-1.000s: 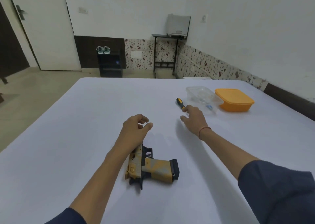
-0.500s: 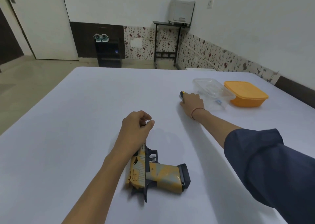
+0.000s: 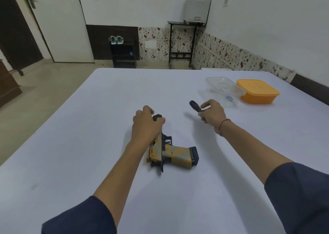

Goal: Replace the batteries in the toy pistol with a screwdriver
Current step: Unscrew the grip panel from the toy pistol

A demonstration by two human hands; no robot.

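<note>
White-covered table (image 3: 85, 130) bearing, at far right, an orange lidded container (image 3: 258, 93) touching a clear plastic container (image 3: 222, 86). The tan-and-black toy pistol (image 3: 171, 151) lies flat at centre, its muzzle end under the left hand (image 3: 146, 125), whose fingers curl over and grip it. The right hand (image 3: 212, 116), raised just right of the pistol, grips the dark-handled screwdriver (image 3: 195, 106).

The left hand (image 3: 146, 125) covers most of the slide of the toy pistol (image 3: 170, 151); only the muzzle peeks out at the hand's 1 o'clock. The right hand (image 3: 211, 115) hides the shaft and tip of the screwdriver (image 3: 195, 106), whose dark handle is blurred. The blue item (image 3: 229, 98) at 5 o'clock of the clear container (image 3: 222, 85) is too small to tell.
</note>
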